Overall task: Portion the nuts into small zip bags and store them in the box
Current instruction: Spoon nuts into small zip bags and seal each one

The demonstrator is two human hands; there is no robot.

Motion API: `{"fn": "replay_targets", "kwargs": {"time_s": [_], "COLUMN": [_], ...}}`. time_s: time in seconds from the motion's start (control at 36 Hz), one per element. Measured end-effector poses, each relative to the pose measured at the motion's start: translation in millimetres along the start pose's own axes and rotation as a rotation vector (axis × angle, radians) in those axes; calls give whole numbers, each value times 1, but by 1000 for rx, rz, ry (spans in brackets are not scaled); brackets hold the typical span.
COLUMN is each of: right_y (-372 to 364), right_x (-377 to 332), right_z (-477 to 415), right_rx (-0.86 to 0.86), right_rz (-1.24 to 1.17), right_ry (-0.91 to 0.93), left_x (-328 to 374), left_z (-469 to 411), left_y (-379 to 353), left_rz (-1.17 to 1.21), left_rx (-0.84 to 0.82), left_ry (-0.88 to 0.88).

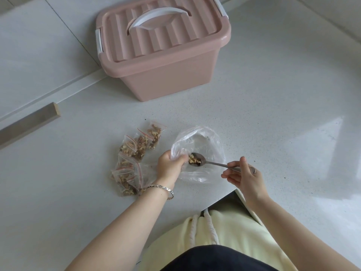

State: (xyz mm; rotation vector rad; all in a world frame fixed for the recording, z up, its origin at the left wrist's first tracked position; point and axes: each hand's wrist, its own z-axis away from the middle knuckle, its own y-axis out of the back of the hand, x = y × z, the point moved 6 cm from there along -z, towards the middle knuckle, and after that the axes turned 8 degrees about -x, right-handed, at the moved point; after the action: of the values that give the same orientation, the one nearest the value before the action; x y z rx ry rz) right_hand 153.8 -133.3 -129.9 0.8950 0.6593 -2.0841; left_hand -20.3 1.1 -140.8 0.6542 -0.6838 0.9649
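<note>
on the pale speckled surface (273, 98), near its front edge: large clear bag (205, 139), mouth open, its left rim gripped in the curled fingers of the left hand (169, 166). spoon (197, 159), bowl loaded with nuts (193, 159), just beside that hand's fingertips inside the bag; handle pinched by the right hand (244, 176). filled small zip bags (134, 159), clustered just left of the left hand. pink box (162, 75), lid on, well behind. bracelet (160, 187) on the left wrist.

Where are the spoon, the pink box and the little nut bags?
spoon (200, 160): head view, on its bowl, beside the nuts.
pink box (166, 79): head view, on its front wall.
little nut bags (140, 146): head view, on a middle bag.
</note>
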Motion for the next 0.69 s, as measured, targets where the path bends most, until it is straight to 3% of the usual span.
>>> {"fn": "replay_targets", "kwargs": {"time_s": [0.25,0.5,0.69], "right_y": [14,22,10], "right_x": [9,-6,-9], "right_z": [1,1,0], "right_rx": [-48,36,30], "right_rz": [-154,27,29], "right_ry": [-71,38,51], "left_x": [-20,-24,-27], "left_z": [-12,-12,-14], "left_y": [2,0,-8], "left_rz": [153,102,151], "left_rx": [20,22,-37], "left_ry": [250,231,262]}}
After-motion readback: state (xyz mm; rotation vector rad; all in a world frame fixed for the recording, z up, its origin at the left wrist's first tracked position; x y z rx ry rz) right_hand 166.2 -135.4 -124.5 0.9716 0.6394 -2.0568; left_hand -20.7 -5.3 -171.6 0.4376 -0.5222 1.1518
